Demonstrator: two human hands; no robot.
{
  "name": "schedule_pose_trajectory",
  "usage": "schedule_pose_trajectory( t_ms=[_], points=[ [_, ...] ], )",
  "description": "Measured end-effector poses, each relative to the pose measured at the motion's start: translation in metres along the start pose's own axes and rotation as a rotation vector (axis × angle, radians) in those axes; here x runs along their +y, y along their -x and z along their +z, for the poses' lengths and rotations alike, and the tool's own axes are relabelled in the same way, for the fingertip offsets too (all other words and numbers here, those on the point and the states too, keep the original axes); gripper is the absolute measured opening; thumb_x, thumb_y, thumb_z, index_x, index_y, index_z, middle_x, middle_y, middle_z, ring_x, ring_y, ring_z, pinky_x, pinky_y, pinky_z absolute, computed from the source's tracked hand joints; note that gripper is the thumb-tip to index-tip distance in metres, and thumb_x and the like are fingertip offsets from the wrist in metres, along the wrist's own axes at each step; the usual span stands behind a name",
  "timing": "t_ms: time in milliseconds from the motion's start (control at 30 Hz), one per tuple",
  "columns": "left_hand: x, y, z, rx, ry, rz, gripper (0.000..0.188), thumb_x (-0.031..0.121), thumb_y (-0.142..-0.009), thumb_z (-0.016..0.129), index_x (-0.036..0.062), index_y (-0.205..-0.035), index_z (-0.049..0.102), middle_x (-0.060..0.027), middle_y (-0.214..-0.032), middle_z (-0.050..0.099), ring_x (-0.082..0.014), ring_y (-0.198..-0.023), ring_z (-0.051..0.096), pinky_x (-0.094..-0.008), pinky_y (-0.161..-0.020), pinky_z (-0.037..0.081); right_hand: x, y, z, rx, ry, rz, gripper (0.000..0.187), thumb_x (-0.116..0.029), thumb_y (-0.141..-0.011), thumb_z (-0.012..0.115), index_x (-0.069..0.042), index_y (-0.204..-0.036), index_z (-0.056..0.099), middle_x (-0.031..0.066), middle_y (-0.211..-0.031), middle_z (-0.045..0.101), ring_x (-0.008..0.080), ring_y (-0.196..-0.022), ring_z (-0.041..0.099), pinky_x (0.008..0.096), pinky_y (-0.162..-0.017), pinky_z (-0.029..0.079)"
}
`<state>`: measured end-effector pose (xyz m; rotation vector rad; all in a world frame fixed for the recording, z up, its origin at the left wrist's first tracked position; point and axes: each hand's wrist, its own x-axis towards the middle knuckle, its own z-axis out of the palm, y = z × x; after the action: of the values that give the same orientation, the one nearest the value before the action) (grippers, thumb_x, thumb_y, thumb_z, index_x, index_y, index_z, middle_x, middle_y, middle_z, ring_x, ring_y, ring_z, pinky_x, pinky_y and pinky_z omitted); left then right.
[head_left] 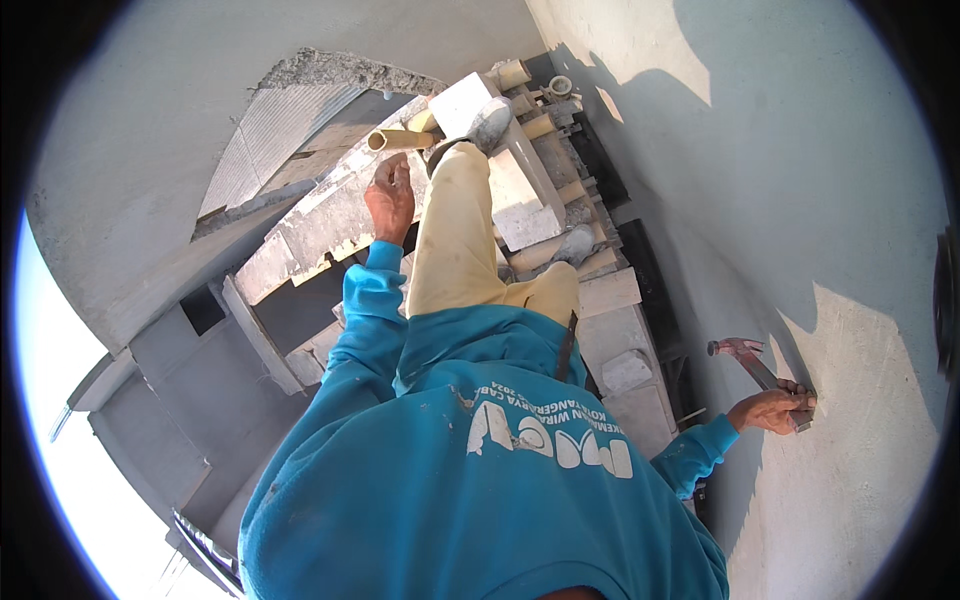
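Note:
My right hand (pixel 770 409) is closed around the handle of a claw hammer (pixel 766 376). It is beside the plastered wall (pixel 850 330) on the right. The reddish hammer head points up and left, away from the hand. On the other side, my left hand (pixel 391 200) has loosely bent fingers, slightly apart, with nothing visible in them. Just beyond its fingertips lies a yellow hollow tube (pixel 395 140). Whether the fingers touch the tube I cannot tell. My dusty shoes (pixel 490 125) rest on or beside pale blocks (pixel 525 190).
Boards and pale yellow tubes (pixel 538 127) form an uneven platform underfoot. A small grey slab (pixel 627 371) lies near my right leg. Dark gaps run between the platform and the right wall. Left of me, a rough-edged opening (pixel 290 130) in the wall shows corrugated sheeting; a drop lies below.

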<state>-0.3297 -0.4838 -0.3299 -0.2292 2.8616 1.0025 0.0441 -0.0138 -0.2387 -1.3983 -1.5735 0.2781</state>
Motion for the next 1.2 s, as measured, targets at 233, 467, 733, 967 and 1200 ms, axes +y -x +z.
schedule_pose_trajectory(
  t_ms=[233,467,733,967,1200],
  points=[
    [-0.007,-0.058,0.212,-0.522,-0.029,-0.028,0.04,0.03,-0.092,0.058,-0.0073,-0.105,0.065,-0.0161,-0.087,0.07,-0.0238,-0.086,0.07,-0.0338,-0.08,0.055,-0.003,0.0,0.01,0.001,0.115,-0.01,0.049,-0.046,-0.101,0.046,-0.003,-0.078,0.052,0.0078,-0.062,0.058,0.0176,-0.054,0.063,0.0316,-0.052,0.058],
    [-0.194,-0.02,0.319,-0.758,-0.063,-0.866,0.049,0.035,-0.085,0.067,-0.0043,-0.113,0.059,-0.0169,-0.114,0.058,-0.0335,-0.104,0.06,-0.0499,-0.082,0.058,-0.007,0.002,0.022,0.095,0.308,0.079,0.055,-0.04,-0.102,0.032,0.004,-0.079,0.057,0.0136,-0.073,0.06,0.0286,-0.07,0.067,0.0404,-0.065,0.063],
    [-0.248,-0.016,0.374,-0.608,-0.192,-0.82,0.109,0.061,-0.072,0.075,-0.0134,-0.139,0.031,-0.0264,-0.14,0.043,-0.0353,-0.123,0.052,-0.0436,-0.081,0.06,0.004,0.0,0.016,0.037,0.676,-0.182,0.033,-0.03,-0.098,0.048,0.0,-0.089,0.06,0.0094,-0.078,0.066,0.0249,-0.076,0.069,0.0385,-0.068,0.06],
    [-0.24,-0.003,0.404,-0.588,-0.406,-0.639,0.11,0.051,-0.072,0.077,-0.0155,-0.14,0.023,-0.0305,-0.134,0.05,-0.0377,-0.122,0.054,-0.0402,-0.103,0.044,0.024,-0.021,-0.006,0.113,0.275,-0.048,0.032,-0.034,-0.089,0.065,-0.002,-0.094,0.062,0.0068,-0.084,0.07,0.024,-0.076,0.071,0.0347,-0.07,0.057],
    [-0.233,0.078,0.371,-0.735,-0.613,-0.285,0.076,0.03,-0.075,0.08,0.0025,-0.132,0.037,-0.0237,-0.13,0.047,-0.0395,-0.116,0.055,-0.0475,-0.096,0.048,0.036,-0.035,-0.031,-0.137,0.713,-0.409,0.039,-0.041,-0.081,0.074,-0.006,-0.095,0.063,0.002,-0.084,0.071,0.022,-0.077,0.072,0.0361,-0.07,0.054]
  ],
)
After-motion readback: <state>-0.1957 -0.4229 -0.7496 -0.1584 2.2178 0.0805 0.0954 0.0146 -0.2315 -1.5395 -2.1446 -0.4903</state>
